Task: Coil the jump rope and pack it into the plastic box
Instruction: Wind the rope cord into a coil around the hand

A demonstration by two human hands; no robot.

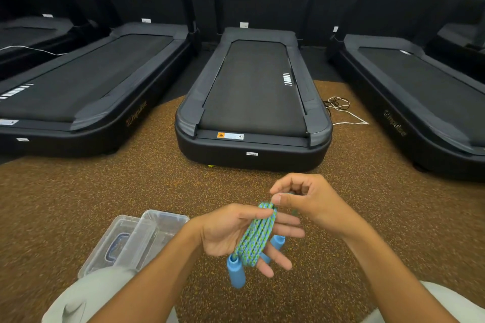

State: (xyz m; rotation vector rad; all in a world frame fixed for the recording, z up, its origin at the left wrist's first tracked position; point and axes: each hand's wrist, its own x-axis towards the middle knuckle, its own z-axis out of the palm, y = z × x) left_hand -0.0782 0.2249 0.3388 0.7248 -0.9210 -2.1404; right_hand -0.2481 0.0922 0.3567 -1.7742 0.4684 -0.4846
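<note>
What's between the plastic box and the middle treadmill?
Head view: only bare speckled brown floor between the plastic box and the middle treadmill; both hands and the jump rope are off to the right.

The 1 head-worn camera looks forward and down from just above the person's lap, close over both forearms, taking in the speckled floor (pixel 78 191) and 3 treadmills (pixel 253 91) beyond.

The jump rope (pixel 256 236) lies wound across the left hand (pixel 236 233), with the right hand (pixel 307 202) touching its far end. The plastic box (pixel 154 236) sits on the floor (pixel 78 191) left of the hands, its lid (pixel 112 244) beside it. A treadmill (pixel 253 102) stands beyond them.
</note>
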